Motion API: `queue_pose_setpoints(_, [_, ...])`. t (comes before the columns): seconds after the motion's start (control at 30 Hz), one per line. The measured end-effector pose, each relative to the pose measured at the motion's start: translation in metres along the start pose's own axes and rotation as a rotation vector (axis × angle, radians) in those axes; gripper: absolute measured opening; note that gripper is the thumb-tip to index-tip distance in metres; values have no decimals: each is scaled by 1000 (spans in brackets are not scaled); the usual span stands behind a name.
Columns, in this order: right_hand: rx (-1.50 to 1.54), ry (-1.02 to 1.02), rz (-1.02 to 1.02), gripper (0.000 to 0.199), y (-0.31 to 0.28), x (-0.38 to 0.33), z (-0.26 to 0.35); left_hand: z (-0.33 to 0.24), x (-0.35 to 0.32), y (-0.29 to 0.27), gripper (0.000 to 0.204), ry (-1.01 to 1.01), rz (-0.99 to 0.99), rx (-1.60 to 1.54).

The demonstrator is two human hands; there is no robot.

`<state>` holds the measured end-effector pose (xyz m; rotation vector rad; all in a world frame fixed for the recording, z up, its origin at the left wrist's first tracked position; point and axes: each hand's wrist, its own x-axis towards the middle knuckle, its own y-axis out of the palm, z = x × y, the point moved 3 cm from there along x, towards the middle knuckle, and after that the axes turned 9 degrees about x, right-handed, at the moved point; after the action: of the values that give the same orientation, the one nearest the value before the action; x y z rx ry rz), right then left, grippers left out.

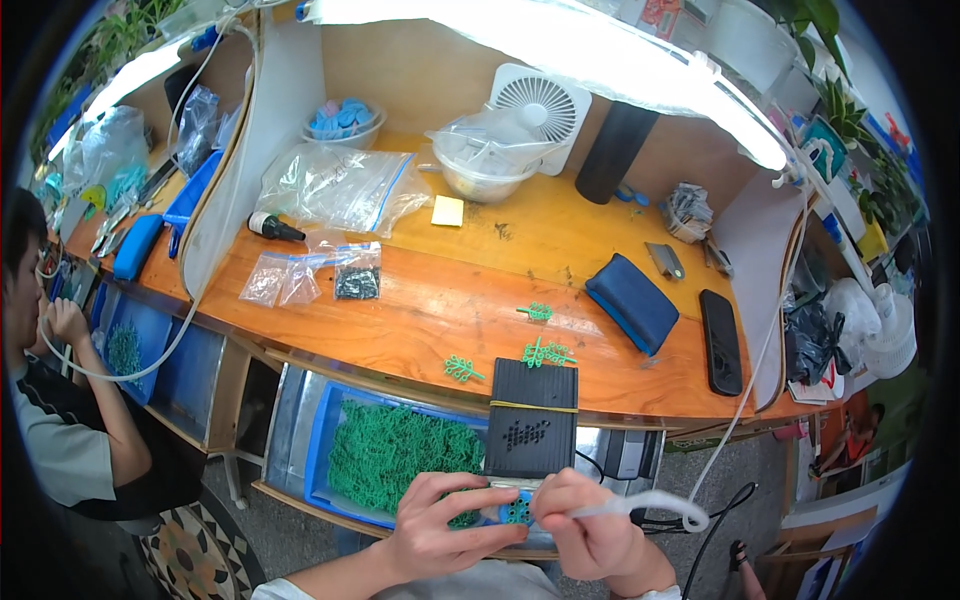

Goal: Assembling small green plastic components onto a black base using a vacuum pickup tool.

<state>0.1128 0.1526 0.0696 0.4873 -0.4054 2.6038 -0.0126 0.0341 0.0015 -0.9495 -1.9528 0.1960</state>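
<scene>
By the full tray [320, 440], my left fingers [490, 538] grip a green piece [517, 508], right fingers [554, 497] a white tool [652, 501]; much seems left.

Tray [319, 440] sat in the drawer [284, 425], left of the box [531, 392], with left hand [440, 528] and right hand [588, 522] just in front. On the desk [450, 300], phone [721, 342] lay right of the pouch [633, 303], fan [542, 100] behind the bowl [478, 183].

No txt, nos. or signs legible; lbl [262, 222] on blk bottle [283, 231] too sm. to read.
</scene>
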Motion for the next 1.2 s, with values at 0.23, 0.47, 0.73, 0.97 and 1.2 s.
queue_pose_setpoints(0.23, [-5, -14, 81, 6, 6, -2, -1, 1, 0, -1, 27, 21, -8, 8])
queue_pose_setpoints(0.47, [-103, -22, 120, 4, 10, -3, 1, 2, -2, 0, 30, 21, 2, -17])
queue_pose_setpoints(0.73, [-91, 22, 129, 2, 3, 4, -1, 2, -2, 1, 30, 14, -20, -18])
queue_pose_setpoints(0.97, [-362, -3, -306, 7, -22, 16, -23, -1, 1, -1, 30, 14, 6, -17])
queue_pose_setpoints(1.2, [-432, -11, -287, 4, -18, 25, -25, -1, -1, 0, 33, 4, 4, -17])
